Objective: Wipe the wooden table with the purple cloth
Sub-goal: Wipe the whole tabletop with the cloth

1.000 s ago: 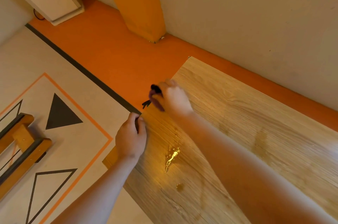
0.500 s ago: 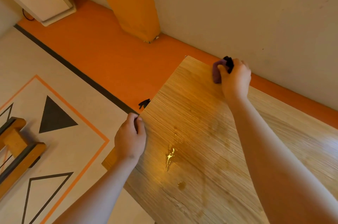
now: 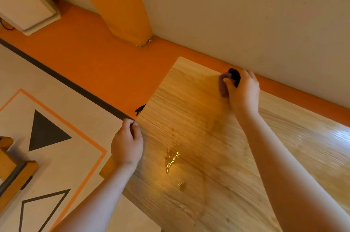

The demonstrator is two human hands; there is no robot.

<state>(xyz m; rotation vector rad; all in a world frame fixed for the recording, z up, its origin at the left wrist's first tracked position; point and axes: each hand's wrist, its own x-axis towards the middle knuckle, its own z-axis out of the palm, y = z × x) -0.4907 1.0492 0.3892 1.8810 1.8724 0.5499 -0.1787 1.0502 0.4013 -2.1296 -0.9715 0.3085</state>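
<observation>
The wooden table (image 3: 198, 118) fills the lower right of the head view, its top light oak grain. My right hand (image 3: 243, 91) presses the bunched purple cloth (image 3: 223, 85) onto the table's far edge, close to the wall; a dark part of the cloth sticks up above my fingers. My left hand (image 3: 126, 142) grips the table's left edge, fingers curled over it. A shiny wet streak (image 3: 171, 159) and a smaller drop (image 3: 181, 185) lie on the wood between my arms.
A beige wall (image 3: 246, 13) runs right behind the table. An orange pillar (image 3: 121, 4) meets the orange floor (image 3: 91, 65) to the left. A patterned mat (image 3: 47, 137) and a wooden frame (image 3: 11, 171) lie at far left. A white unit (image 3: 22, 4) sits top left.
My right hand has swept the cloth from the table's left edge across to the far edge by the wall, and has held about there for the last half second. My left hand stays put.
</observation>
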